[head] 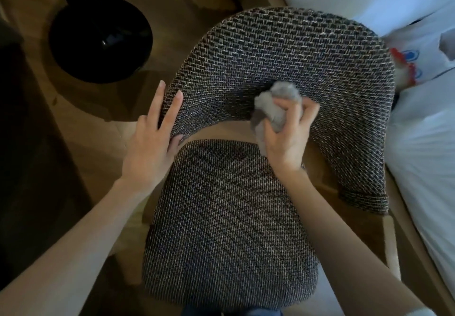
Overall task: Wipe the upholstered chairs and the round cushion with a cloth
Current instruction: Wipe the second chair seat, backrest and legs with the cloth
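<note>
Forearms enter from the bottom corners of the frame, both bare.

Head view, looking down on one upholstered chair (283, 54) in dark woven fabric.
- Seat (229, 229): lower centre, rounded.
- Backrest: curved, spans upper centre to right, with a gap between it and the seat.
- Left hand (150, 143): left of centre, fingers (172, 109) straight and spread, lying flat on the left end of the backrest; thumb at its lower edge. Holds nothing.
- Right hand (286, 138): centre, fingers curled round a bunched grey cloth (275, 109), which is pressed to the inner face of the backrest.
- Black round object (98, 40): upper left, on the wooden floor (73, 118); kind unclear.
- White bedding (423, 143): right edge, just beside the chair.
- Round cushion: cannot identify.
</note>
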### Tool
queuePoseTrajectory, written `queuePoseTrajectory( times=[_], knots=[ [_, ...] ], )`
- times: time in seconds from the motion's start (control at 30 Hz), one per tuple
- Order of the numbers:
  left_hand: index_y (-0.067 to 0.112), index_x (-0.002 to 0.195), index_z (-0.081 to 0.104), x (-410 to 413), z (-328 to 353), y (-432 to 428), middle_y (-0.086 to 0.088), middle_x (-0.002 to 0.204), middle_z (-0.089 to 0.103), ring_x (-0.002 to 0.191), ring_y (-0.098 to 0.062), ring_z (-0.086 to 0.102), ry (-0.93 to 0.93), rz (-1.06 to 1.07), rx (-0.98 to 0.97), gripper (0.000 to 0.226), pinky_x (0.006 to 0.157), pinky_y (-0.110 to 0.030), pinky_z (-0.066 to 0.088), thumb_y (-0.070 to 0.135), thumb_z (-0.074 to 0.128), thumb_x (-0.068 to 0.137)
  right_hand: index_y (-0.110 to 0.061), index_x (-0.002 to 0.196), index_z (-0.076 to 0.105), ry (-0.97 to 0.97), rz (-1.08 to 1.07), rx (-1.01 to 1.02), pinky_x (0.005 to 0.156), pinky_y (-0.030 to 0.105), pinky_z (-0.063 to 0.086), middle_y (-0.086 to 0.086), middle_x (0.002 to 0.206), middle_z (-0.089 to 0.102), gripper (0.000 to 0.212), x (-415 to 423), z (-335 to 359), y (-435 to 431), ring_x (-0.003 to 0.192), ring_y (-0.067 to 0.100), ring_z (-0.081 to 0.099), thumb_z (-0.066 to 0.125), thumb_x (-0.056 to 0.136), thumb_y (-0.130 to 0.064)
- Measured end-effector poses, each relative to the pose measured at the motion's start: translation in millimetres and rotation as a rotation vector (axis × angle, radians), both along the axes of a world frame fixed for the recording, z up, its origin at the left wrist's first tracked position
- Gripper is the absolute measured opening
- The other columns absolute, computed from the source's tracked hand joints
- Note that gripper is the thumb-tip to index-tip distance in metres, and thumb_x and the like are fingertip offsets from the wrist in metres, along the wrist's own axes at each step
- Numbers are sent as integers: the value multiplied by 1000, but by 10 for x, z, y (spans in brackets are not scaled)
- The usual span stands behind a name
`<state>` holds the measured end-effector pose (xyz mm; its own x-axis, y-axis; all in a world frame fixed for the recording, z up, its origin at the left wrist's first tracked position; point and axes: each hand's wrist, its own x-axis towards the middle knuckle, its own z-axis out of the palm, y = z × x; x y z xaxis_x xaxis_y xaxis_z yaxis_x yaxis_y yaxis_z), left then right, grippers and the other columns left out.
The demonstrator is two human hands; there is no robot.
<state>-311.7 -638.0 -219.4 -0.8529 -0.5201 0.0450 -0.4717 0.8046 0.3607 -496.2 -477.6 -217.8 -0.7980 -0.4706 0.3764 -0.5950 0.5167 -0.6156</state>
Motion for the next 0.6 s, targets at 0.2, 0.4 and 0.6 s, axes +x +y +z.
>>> queuePoseTrajectory(
  times=[0.2,0.4,0.6],
  knots=[
    [27,153,-1,5,-32,13,-8,161,1,92,-32,49,7,5,-29,89,61,-40,50,24,61,89,-13,101,44,372,3,-207,90,35,46,25,110,43,33,-405,387,-347,108,26,42,66,79,-5],
    [27,153,0,11,-55,14,-7,161,0,96,-34,49,11,2,-47,87,60,-37,48,26,59,90,2,101,51,241,149,320,77,55,51,37,100,51,28,-214,-436,-39,99,49,51,58,77,15],
    [27,153,-1,14,-24,36,-6,161,-1,97,-35,49,2,18,-68,88,56,-36,45,23,61,91,12,108,54,-15,195,159,77,41,46,32,109,45,23,111,-236,82,96,40,48,56,86,5]
  ],
)
